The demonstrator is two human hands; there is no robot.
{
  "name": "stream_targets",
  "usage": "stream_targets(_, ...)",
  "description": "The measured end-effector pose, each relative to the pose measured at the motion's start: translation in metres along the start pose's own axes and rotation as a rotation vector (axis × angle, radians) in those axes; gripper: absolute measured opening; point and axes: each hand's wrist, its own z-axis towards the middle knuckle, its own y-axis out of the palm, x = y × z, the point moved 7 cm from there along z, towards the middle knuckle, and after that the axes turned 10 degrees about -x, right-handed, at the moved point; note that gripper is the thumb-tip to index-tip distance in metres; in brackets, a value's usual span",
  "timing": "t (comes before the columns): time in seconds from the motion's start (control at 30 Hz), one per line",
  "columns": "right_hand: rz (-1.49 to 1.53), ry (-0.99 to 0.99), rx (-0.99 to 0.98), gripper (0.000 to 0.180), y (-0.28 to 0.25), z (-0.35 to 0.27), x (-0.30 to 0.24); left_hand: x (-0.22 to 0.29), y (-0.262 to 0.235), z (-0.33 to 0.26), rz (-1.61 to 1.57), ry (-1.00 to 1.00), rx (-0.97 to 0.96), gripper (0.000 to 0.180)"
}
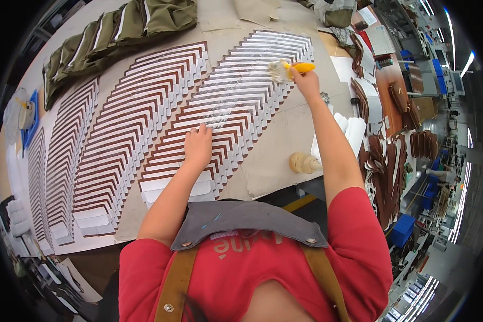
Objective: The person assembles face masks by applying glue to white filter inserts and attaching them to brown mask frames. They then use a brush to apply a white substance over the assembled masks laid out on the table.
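My right hand (306, 83) grips a wide brush (300, 67) with a yellow handle. Its pale bristles rest on a long row of overlapping white panels with brown edges (241, 96), where wet-looking streaks run across the upper half. My left hand (198, 147) lies on the same row lower down, fingertips on the panels and nothing visibly held. To the left, similar rows of overlapping panels (129, 118) are fanned out along the table.
Olive-green fabric (118, 29) is heaped at the far left. A blue tray (32, 118) holding a small tub stands at the left edge. Near my right forearm sit a beige lump-shaped container (304, 162) and white pieces (351, 134). Brown cut parts (383, 166) lie further right.
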Motion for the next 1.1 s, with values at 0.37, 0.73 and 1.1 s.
stream_targets(0.37, 0.060, -0.140, -0.583, 0.022, 0.079, -0.096, -0.086, -0.001, 0.002, -0.002, 0.037, -0.008, -0.008, 0.021)
stream_targets(0.73, 0.000, -0.133, -0.193, 0.014, 0.075, -0.132, -0.086, -0.002, 0.002, -0.002, 0.046, -0.001, 0.019, 0.018)
stream_targets(1.1, 0.119, -0.131, -0.100, 0.015, 0.081, -0.148, -0.084, 0.002, 0.005, -0.003, 0.041, 0.012, 0.003, 0.021)
